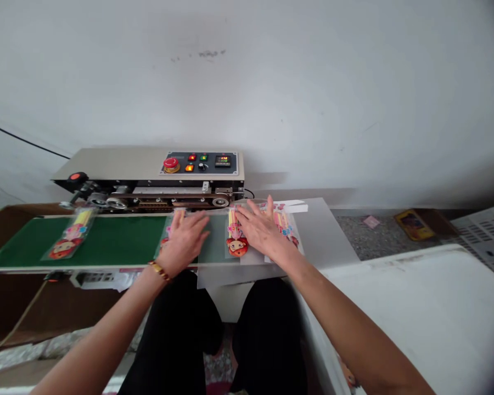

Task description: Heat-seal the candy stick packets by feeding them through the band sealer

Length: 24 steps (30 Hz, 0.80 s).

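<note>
Left hand [184, 237] and right hand [260, 226], fingers loosely spread, cover doll-print packets [237, 247]. Tops face the band sealer [127, 164], apparently for alignment.

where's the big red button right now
In the head view, the red button sits at the left end of the control panel, beyond the left hand, beside the orange-lit switch.

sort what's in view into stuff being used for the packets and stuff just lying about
Apparently in use:
left hand, over one packet
right hand, at more packets
translucent sheet
green belt
machine with lit panel

Apparently just lying about:
pink scrap on the floor
yellow-and-red box
slotted white crate
</note>
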{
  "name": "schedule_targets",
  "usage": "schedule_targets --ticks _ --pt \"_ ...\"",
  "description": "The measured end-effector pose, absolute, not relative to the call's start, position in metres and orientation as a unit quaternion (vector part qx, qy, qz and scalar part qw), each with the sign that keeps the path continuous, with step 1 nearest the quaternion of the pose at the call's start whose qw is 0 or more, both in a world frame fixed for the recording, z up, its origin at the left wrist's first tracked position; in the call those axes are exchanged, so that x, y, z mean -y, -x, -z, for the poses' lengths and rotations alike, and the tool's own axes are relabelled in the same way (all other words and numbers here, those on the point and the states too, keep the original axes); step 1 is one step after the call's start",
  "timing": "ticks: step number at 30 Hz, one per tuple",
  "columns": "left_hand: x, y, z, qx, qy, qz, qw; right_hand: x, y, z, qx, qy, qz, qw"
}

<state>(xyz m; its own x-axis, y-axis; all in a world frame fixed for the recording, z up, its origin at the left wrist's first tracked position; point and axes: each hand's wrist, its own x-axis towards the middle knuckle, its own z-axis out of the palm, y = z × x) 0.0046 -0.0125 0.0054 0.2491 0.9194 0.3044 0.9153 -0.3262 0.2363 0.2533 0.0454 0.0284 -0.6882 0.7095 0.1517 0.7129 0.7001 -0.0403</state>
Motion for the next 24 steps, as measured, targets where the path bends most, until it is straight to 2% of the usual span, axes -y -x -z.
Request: schedule_targets --ticks 6,12,16,24 --pt "0.002 -0.075 -0.004 -0.519 -0.832 -0.188 0.057 -0.053 -0.253 -0.034 0.904 0.416 -0.040 0.087" --pt "0.007 -0.071 0.007 -0.511 -0.837 -0.188 0.052 -0.074 -0.236 -0.037 0.873 0.478 -0.068 0.071" --pt "0.007 -0.072 0.007 -0.514 -0.836 -0.188 0.046 -0.082 -0.228 -0.033 0.849 0.504 -0.139 0.069" --pt "0.004 -0.071 0.009 -0.502 -0.843 -0.190 0.036 -0.077 -0.238 -0.037 0.856 0.494 -0.125 0.086"
